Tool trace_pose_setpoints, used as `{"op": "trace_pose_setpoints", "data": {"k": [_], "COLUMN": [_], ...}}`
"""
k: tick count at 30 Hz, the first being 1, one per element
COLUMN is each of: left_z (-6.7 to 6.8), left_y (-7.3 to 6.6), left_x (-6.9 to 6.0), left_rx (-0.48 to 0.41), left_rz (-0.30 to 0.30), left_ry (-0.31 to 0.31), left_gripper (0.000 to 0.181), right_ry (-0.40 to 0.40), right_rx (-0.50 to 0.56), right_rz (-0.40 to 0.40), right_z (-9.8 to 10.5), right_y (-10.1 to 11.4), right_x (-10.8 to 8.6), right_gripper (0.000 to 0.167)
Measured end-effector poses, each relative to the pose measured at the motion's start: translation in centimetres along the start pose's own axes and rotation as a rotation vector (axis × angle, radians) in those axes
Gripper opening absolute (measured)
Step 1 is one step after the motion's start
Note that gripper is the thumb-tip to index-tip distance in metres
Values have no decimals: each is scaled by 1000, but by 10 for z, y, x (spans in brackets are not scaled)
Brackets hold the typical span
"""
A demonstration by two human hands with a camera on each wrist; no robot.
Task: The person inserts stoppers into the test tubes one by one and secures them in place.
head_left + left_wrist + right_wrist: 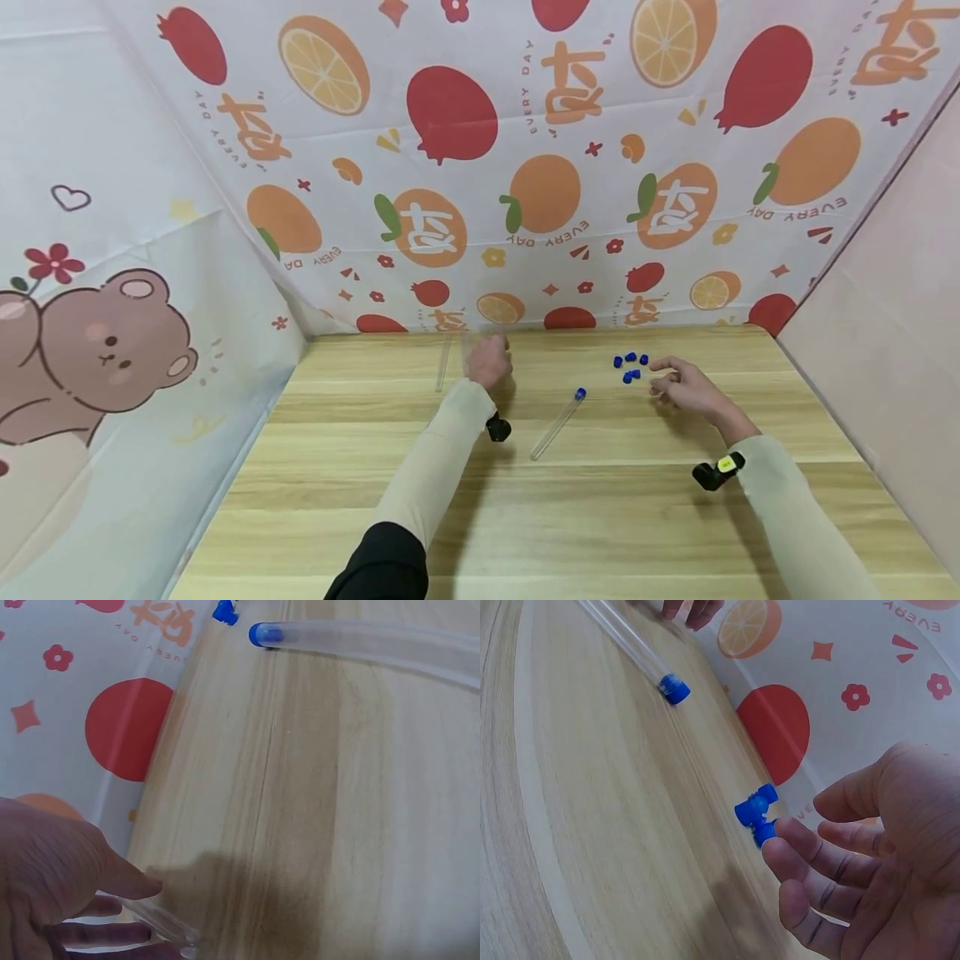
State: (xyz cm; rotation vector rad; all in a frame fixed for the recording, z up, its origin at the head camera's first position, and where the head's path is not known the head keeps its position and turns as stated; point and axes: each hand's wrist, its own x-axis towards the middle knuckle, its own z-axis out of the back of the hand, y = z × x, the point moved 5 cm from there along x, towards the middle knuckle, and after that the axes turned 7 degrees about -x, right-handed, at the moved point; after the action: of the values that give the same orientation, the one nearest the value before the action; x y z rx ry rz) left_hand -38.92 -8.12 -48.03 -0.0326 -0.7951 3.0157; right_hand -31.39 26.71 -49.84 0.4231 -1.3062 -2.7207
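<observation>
At the back of the table, my left hand is beside a clear tube. In the left wrist view, the thumb and loosely spread fingers lie around that tube; any firm grip is hidden. Another clear tube lies left of it. My right hand hovers with parted, slightly bent fingers just right of several small blue caps. In the right wrist view its fingertips overlap the blue caps, with nothing visibly held. A clear tube with a blue cap on one end lies slantwise between the hands.
The wooden table meets a fruit-printed cloth at its back edge. A bear-printed cloth hangs on the left, and a pale wall borders the right. Black cameras sit on both wrists.
</observation>
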Motion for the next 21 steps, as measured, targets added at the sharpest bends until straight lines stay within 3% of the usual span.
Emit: {"op": "trace_pose_setpoints", "data": {"k": [9, 21], "left_z": [-3, -7], "left_y": [-1, 0], "left_x": [2, 6], "left_rx": [57, 40], "left_rz": [24, 3], "left_ry": [-12, 74], "left_gripper": [8, 3], "right_ry": [7, 7], "right_rx": [6, -13], "right_rz": [-41, -55], "right_z": [-1, 0], "right_y": [-7, -9], "right_x": [4, 4], "right_gripper": [47, 47]}}
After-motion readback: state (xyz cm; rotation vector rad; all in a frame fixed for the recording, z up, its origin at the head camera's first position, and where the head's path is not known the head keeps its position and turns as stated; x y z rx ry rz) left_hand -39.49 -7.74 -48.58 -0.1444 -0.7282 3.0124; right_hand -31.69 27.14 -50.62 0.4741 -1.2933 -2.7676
